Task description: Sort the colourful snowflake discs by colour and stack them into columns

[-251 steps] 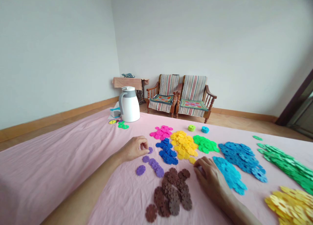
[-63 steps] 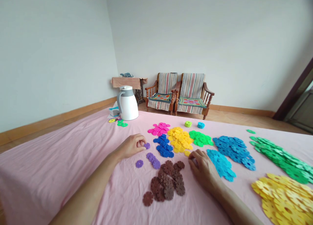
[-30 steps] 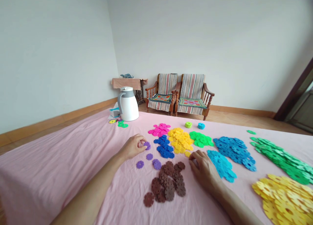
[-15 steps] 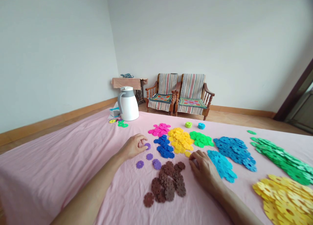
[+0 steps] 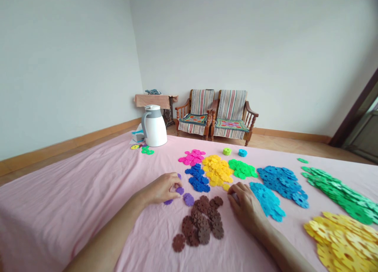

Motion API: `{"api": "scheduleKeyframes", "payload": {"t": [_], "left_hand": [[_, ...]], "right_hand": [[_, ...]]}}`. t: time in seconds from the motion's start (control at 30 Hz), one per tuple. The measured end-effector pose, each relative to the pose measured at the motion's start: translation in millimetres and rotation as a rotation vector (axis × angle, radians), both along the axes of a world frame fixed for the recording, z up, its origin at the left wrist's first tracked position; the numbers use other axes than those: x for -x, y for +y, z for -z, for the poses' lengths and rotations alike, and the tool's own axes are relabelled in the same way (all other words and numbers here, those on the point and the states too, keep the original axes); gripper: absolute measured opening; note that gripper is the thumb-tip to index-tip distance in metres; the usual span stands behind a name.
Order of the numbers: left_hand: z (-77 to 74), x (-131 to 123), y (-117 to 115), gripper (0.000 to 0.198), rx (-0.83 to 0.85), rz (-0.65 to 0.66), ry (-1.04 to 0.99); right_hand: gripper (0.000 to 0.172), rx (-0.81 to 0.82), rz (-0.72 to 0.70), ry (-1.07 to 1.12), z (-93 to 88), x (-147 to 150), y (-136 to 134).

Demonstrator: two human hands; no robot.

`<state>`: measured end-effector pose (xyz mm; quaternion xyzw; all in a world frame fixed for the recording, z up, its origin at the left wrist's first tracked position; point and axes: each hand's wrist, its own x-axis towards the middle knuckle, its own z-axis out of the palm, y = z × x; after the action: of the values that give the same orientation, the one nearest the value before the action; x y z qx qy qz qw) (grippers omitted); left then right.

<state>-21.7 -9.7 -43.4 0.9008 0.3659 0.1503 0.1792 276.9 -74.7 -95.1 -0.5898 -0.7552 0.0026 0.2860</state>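
Observation:
My left hand is over the pink cloth, with thumb and fingertips closed around a small purple notched plastic disc. Other purple discs lie close by: one to the right, one partly under the fingers and one partly under the hand. My right hand rests on the cloth with curled fingers, beside a single yellow disc and the light-blue pile. What its fingers hold, if anything, is hidden. Brown discs lie heaped between the two hands.
Sorted piles of dark blue, yellow, pink, bright green, blue, green and large yellow discs cover the cloth. A white jug stands at the back left. Two short stacks stand at the back.
My left hand has moved slightly toward me, from the farthest purple disc to the one nearer. My right hand has stayed in place.

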Motion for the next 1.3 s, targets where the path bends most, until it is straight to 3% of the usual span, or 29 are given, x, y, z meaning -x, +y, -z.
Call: {"api": "scheduleKeyframes", "payload": {"t": [0.23, 0.43, 0.57, 0.83, 1.13, 1.2, 1.3], "left_hand": [[2.8, 0.2, 2.2, 0.018, -0.056, -0.05, -0.048], [5.4, 6.7, 18.8, 0.017, -0.186, -0.25, -0.219], [12.6, 7.5, 27.8, 0.017, -0.216, -0.294, -0.238], [21.4, 7.1, 32.7, 0.016, -0.173, -0.27, -0.204], [12.7, 4.6, 26.7, 0.021, -0.167, -0.257, -0.221], [8.1, 2.2, 20.4, 0.022, -0.173, -0.202, -0.244], [2.4, -5.7, 6.1, 0.017, -0.067, -0.008, -0.21]], "right_hand": [[0.016, 0.005, 0.002, -0.007, -1.4, -0.3, -0.3], [0.015, -0.017, 0.0, -0.009, 0.8, -0.7, 0.2], [0.015, -0.023, -0.002, -0.015, 1.9, -1.0, 0.4], [0.016, -0.008, -0.006, -0.01, 0.2, -1.2, -0.3], [0.017, -0.019, -0.006, -0.009, 0.6, -0.6, 0.1], [0.017, -0.019, -0.005, -0.011, -0.4, -0.3, -0.5], [0.017, -0.028, -0.009, -0.017, -1.6, -0.1, -0.9]]}}
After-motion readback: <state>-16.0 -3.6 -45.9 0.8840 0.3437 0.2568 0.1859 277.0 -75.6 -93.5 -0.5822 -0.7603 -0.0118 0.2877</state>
